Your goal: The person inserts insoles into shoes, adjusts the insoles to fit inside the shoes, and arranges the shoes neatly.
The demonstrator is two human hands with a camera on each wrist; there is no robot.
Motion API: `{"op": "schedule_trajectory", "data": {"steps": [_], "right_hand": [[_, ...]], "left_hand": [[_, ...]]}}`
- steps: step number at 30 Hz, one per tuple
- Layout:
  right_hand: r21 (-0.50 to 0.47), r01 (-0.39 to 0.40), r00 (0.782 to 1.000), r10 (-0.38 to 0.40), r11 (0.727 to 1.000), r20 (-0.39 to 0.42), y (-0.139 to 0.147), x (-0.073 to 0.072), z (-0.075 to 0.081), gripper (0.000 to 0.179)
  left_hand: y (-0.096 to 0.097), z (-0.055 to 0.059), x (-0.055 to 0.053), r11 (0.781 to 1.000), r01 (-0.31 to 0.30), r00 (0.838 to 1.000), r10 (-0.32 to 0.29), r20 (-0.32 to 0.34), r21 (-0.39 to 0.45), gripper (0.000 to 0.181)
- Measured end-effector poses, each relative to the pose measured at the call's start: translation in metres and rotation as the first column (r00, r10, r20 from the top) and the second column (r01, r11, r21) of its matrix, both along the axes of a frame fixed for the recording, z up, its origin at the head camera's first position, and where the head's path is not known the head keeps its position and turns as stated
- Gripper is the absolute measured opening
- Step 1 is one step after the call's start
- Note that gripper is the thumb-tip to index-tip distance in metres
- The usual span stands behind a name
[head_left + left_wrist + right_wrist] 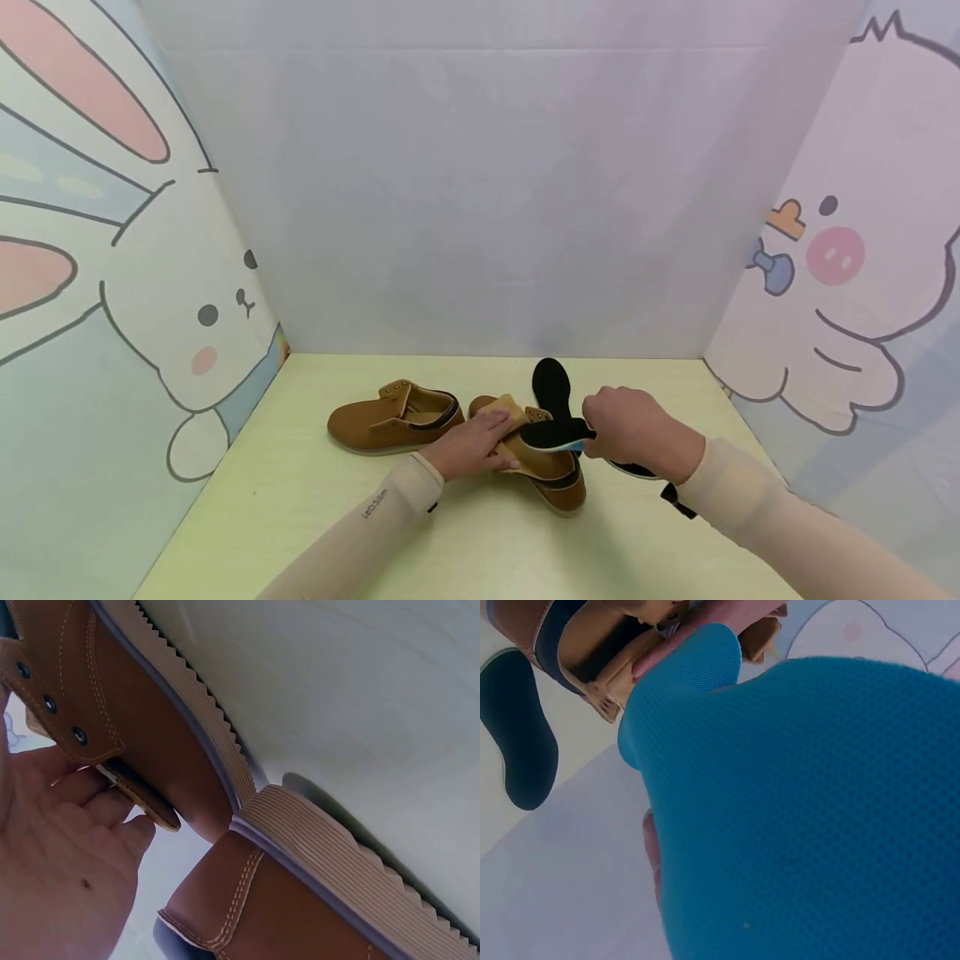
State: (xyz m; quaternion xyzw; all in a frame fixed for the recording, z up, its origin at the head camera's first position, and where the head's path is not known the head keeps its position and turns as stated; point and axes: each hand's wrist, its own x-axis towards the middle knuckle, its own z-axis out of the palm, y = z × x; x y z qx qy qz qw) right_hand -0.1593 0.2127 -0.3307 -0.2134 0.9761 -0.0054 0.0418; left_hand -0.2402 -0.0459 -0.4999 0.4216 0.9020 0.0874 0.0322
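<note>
Two brown lace-less shoes lie on the table. My left hand [468,446] grips the upper of the right-hand shoe [564,497] around its tongue and eyelet flaps. In the left wrist view its fingers [82,787] reach behind the eyelet flap [56,701]. My right hand [633,433] grips an insole [553,434], black on top with a blue mesh underside [802,802]. The insole is bent, and its front end overlaps the opening of that shoe in the head view. Part of it is hidden by the hand.
The other brown shoe [367,425] stands to the left, its toe pointing left. A second black insole [551,383] lies flat behind the right-hand shoe. A pale yellow table [285,500] meets a white back wall [495,208] and printed cartoon side panels.
</note>
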Motion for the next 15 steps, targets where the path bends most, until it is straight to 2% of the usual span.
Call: {"op": "schedule_trajectory", "data": {"steps": [6, 15], "right_hand": [[0.068, -0.07, 0.997, 0.068, 0.995, 0.028, -0.011, 0.0, -0.009, 0.03], [0.156, -0.12, 0.993, 0.117, 0.981, 0.029, -0.028, -0.008, -0.019, 0.034]], "left_hand": [[-0.001, 0.006, 0.003, 1.0, -0.004, 1.0, 0.004, 0.015, -0.003, 0.079], [0.0, 0.004, 0.0, 1.0, 0.0, 1.0, 0.0, -0.002, 0.004, 0.079]]}}
